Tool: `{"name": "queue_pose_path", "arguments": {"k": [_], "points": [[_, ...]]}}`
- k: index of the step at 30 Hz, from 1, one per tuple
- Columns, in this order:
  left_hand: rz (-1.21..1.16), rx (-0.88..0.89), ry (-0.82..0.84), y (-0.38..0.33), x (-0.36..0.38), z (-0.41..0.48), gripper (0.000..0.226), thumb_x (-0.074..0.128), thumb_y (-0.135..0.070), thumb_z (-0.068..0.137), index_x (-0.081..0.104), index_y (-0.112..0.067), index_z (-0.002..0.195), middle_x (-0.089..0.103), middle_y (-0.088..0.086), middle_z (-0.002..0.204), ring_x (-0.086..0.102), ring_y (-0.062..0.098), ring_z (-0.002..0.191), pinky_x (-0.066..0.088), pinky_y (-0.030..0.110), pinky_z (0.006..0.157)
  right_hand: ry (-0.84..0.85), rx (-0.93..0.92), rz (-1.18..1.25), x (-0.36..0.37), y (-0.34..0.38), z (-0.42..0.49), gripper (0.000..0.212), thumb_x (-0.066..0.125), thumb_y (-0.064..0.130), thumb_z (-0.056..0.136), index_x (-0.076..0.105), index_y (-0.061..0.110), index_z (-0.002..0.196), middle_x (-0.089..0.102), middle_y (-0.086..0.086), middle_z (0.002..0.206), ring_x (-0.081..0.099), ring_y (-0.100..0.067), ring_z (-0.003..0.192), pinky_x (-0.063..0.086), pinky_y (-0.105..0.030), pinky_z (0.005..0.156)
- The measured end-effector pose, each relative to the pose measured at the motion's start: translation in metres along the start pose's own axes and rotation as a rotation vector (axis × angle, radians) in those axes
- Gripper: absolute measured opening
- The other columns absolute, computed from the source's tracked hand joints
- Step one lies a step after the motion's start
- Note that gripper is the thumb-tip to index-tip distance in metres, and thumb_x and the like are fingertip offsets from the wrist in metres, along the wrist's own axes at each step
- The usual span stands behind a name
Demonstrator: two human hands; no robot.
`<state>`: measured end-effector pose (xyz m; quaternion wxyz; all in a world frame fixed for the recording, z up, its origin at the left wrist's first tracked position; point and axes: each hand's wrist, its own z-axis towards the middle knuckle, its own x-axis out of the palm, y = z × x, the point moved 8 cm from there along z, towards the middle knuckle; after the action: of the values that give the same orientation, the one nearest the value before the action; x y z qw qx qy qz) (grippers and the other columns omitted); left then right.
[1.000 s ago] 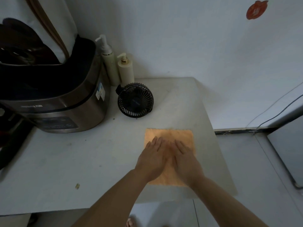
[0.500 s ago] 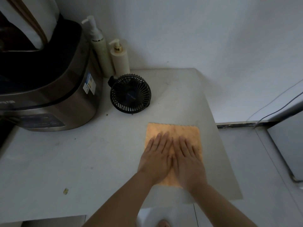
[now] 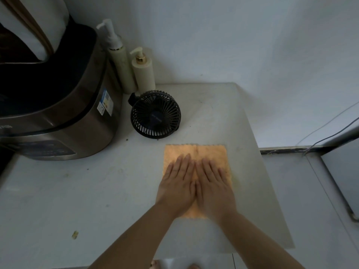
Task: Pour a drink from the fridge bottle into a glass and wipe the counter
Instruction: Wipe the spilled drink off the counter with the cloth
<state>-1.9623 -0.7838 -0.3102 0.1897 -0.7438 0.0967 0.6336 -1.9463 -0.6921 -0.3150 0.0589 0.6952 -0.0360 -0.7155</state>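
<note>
Both hands on cloth; fan behind; cooker left

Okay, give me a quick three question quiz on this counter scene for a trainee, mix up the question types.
1. True or false: both hands lie flat on the orange cloth.
2. Which stands nearest the cloth? A) small black fan B) cooker C) taller pump bottle
3. Fill in: the yellowish scrap lies on the counter to the ___ of the cloth.

Key: 1 true, left hand and right hand press side by side. 2 A. 3 left.
</note>
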Motion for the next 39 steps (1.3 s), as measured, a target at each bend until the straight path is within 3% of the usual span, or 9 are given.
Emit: {"name": "queue_pose_path", "arguments": {"k": [2,5,12,21,23,26,30,36,39], "points": [[0.011,0.046,-0.003,-0.009,0.002,0.011,0.068,-0.021,-0.040,0.080,-0.015,-0.016,0.142,-0.022,0.002,0.152,-0.016,0.019,0.144,-0.019,0.034,0.116,-0.004,0.029,0.005,-0.002,-0.009,0.007,0.058,0.001,0.036,0.098,0.037,0.013,0.137,0.050,-0.010,0.140,0.041,-0.023,0.132,0.006,-0.032,0.111],[-0.009,0.101,0.005,-0.023,0.002,0.021,0.068,-0.022,-0.040,0.075,-0.023,-0.018,0.139,-0.032,-0.002,0.146,-0.029,0.016,0.138,-0.021,0.033,0.112,-0.020,0.060,-0.003,-0.003,-0.023,0.007,0.058,0.008,0.035,0.098,0.046,0.010,0.134,0.051,-0.011,0.138,0.046,-0.025,0.129,0.005,-0.031,0.111],[-0.027,0.114,0.038,-0.028,0.011,0.003,0.058,-0.002,-0.032,0.099,0.036,-0.009,0.137,0.044,0.008,0.145,0.038,0.023,0.137,0.011,0.036,0.113,0.002,0.134,-0.011,-0.002,-0.024,-0.016,0.064,0.000,0.036,0.098,0.046,0.006,0.133,0.050,-0.013,0.139,0.037,-0.024,0.135,0.007,-0.033,0.111],[-0.024,0.045,0.043,-0.002,0.010,0.001,0.058,0.004,-0.031,0.100,0.041,-0.005,0.136,0.046,0.010,0.144,0.038,0.025,0.137,0.009,0.035,0.111,-0.005,0.000,-0.015,-0.001,0.002,0.001,0.053,0.013,0.031,0.098,0.045,0.009,0.134,0.050,-0.011,0.139,0.038,-0.025,0.135,0.008,-0.035,0.111],[-0.014,0.008,0.013,-0.005,0.003,0.016,0.055,0.009,-0.033,0.096,0.030,-0.007,0.140,0.036,0.011,0.149,0.035,0.025,0.138,0.003,0.035,0.113,-0.021,-0.012,-0.013,-0.005,-0.007,0.014,0.050,0.028,0.030,0.092,0.049,0.010,0.132,0.051,-0.010,0.138,0.046,-0.026,0.130,0.008,-0.033,0.111],[0.009,0.055,-0.007,-0.020,0.001,0.035,0.067,-0.017,-0.041,0.079,-0.014,-0.016,0.141,-0.021,0.000,0.151,-0.017,0.017,0.143,-0.020,0.031,0.115,-0.035,0.023,-0.023,-0.008,-0.030,0.024,0.052,0.033,0.032,0.088,0.048,0.012,0.134,0.051,-0.009,0.138,0.046,-0.025,0.129,0.006,-0.031,0.111],[-0.020,0.136,-0.008,-0.043,0.002,0.047,0.067,-0.022,-0.043,0.075,-0.022,-0.020,0.138,-0.030,-0.005,0.146,-0.029,0.012,0.136,-0.020,0.031,0.112,-0.075,0.116,-0.030,-0.014,-0.056,0.019,0.051,0.033,0.034,0.088,0.049,0.017,0.134,0.051,-0.008,0.138,0.048,-0.025,0.128,0.017,-0.035,0.106],[-0.019,0.133,0.043,-0.047,0.009,0.028,0.061,-0.007,-0.037,0.098,0.028,-0.012,0.141,0.037,0.008,0.149,0.033,0.025,0.139,0.015,0.038,0.111,-0.099,0.141,0.001,-0.014,-0.058,-0.009,0.050,0.025,0.037,0.094,0.038,0.017,0.138,0.047,-0.011,0.142,0.040,-0.026,0.133,0.015,-0.036,0.109],[-0.049,0.161,0.078,-0.046,0.012,0.009,0.062,-0.001,-0.036,0.100,0.041,-0.011,0.138,0.045,0.007,0.144,0.041,0.025,0.135,0.019,0.037,0.108,-0.057,0.166,0.018,-0.010,-0.050,-0.026,0.050,0.018,0.038,0.096,0.028,0.018,0.141,0.041,-0.010,0.145,0.026,-0.020,0.136,0.006,-0.033,0.112]]}}
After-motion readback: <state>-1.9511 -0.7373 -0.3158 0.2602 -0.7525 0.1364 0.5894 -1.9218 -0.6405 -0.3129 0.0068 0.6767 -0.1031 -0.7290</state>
